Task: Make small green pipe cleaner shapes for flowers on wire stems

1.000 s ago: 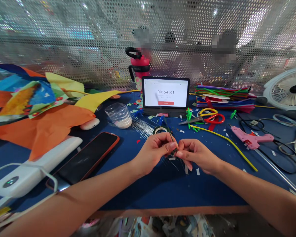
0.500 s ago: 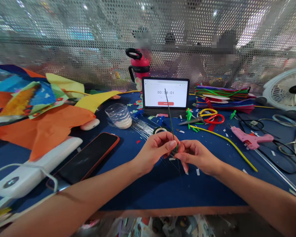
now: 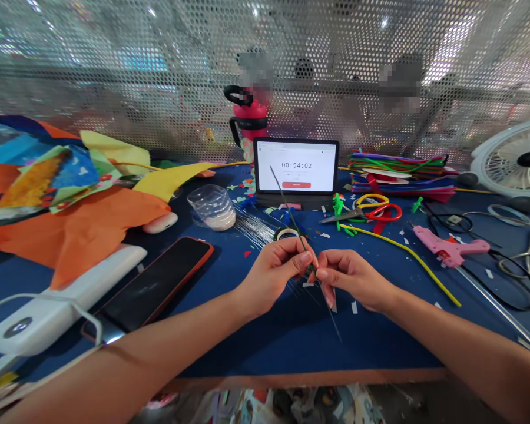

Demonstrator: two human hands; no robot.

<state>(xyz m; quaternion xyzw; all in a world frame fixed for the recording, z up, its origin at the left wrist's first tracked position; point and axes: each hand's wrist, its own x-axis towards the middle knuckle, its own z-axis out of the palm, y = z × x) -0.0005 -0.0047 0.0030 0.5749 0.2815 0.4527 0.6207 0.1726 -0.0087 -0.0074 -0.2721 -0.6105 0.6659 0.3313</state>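
Both hands meet at mid-table around one thin wire (image 3: 287,203). Its upper length is wrapped dark green, while a bare thin end slants down below the fingers. My left hand (image 3: 269,277) pinches the green part between thumb and fingertips. Just to the right, my right hand (image 3: 357,280) has thumb and forefinger closed on the wire near the lower end of the green wrap. Behind the fingers lies a roll of dark tape (image 3: 286,234), partly hidden by my left hand. A bundle of loose silvery wires (image 3: 254,229) lies beyond the left hand.
A tablet (image 3: 297,154) showing a timer stands behind, near a pink bottle (image 3: 257,113). Scissors (image 3: 382,211), a yellow pipe cleaner (image 3: 408,250) and a pink glue gun (image 3: 450,246) lie right. Leftward are a clear cup (image 3: 209,203), a phone (image 3: 159,285) and orange sheets (image 3: 92,215).
The wire has tilted: its green top leans farther left, and its bare lower end now points down to the right. Both hands stay in nearly the same place, still closed on it.
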